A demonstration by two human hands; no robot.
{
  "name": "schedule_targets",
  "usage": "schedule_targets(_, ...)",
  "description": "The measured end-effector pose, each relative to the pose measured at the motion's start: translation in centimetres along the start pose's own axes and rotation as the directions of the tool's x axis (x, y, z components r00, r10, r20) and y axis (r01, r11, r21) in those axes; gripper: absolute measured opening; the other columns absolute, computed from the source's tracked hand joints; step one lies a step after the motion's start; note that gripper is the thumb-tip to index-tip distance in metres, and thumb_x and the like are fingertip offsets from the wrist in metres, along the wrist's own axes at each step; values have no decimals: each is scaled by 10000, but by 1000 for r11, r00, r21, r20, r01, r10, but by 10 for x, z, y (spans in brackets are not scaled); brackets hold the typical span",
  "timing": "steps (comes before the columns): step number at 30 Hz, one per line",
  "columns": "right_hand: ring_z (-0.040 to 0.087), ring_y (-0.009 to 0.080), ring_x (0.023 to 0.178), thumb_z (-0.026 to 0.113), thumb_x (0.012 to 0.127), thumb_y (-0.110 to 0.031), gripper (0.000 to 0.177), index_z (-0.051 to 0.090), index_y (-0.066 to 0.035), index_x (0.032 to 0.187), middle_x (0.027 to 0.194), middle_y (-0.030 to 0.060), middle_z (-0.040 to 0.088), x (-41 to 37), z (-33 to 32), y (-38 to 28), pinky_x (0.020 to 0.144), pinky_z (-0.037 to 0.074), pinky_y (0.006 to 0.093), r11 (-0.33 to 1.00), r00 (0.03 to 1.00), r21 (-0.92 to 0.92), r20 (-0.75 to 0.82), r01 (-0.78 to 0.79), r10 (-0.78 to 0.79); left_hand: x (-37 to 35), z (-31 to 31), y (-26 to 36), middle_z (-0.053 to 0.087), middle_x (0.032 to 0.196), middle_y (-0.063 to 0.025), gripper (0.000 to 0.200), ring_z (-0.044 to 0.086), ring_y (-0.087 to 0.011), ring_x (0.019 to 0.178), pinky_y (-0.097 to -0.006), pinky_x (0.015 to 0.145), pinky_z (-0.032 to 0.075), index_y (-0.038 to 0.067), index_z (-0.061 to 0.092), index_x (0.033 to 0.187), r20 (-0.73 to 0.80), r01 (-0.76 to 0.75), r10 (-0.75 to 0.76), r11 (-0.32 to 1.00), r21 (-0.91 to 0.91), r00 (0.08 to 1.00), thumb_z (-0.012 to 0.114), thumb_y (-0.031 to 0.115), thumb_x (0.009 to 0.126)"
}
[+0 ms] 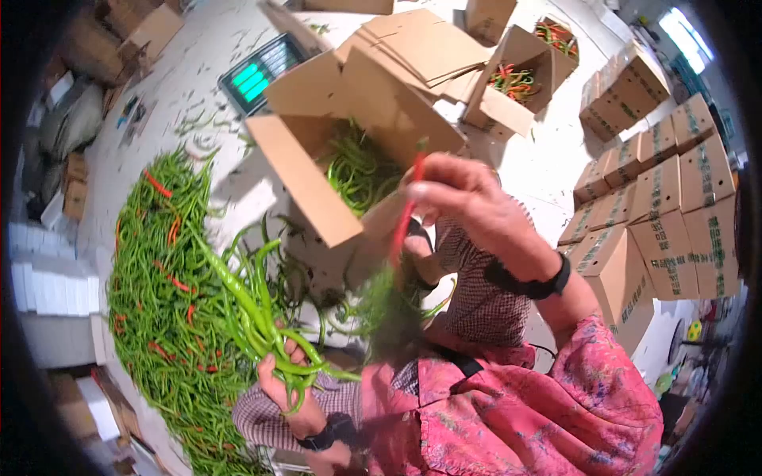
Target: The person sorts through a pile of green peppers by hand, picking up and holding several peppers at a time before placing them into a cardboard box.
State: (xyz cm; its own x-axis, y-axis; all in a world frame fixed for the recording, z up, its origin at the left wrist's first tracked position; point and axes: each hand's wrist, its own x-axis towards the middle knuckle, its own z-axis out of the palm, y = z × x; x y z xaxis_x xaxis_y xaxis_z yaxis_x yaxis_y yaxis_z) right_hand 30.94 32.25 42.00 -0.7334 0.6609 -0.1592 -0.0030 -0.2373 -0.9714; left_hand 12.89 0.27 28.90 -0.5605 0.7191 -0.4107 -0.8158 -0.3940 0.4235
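Note:
My left hand (287, 373) is closed around a bunch of long green chili peppers (254, 305), which fan out upward from my fingers. Raised at the centre right, my right hand (460, 190) pinches a red chili pepper (405, 222) between thumb and fingers; its lower end is smeared by motion. Behind that hand an open cardboard box (302, 178) holds green peppers (353, 170) at its bottom. Left of my left hand lies a large heap of green peppers (159, 278) with a few red ones mixed in.
A scale with a lit green display (251, 82) stands behind the open box. Flat cardboard sheets (421, 44) lie at the back. Another box (516, 59) contains red and green peppers. Stacked printed cartons (659, 198) line the right side. Loose peppers are scattered by my feet.

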Motion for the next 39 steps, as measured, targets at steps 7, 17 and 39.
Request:
schedule_targets(7,628,132,848,602,929,-142,202,606,4,1068,946,92,652,36,-203,-33,758,521,253,873,731,-376,-493,309,-471,10,22,-16,518,944,-93,629,478,-149,741,-238,591,420,-48,419,1308,-78,-32,42,991,129,996,576,217,760)
schedule_targets(17,614,141,941,577,934,-257,368,592,-9,1205,1037,56,652,32,-154,-8,818,487,276,916,983,-398,-147,45,-113,4,27,-18,466,867,-28,608,433,-114,677,-270,607,424,-5,374,1334,-111,112,-106,993,43,988,557,267,821)
schedule_targets(39,542,44,744,643,900,-160,136,622,-36,951,822,-22,621,-14,145,123,660,458,224,930,886,110,360,-351,292,-19,26,-17,611,1070,-136,569,643,-241,817,-334,726,537,-19,451,1298,-34,18,-10,962,271,999,553,86,748)
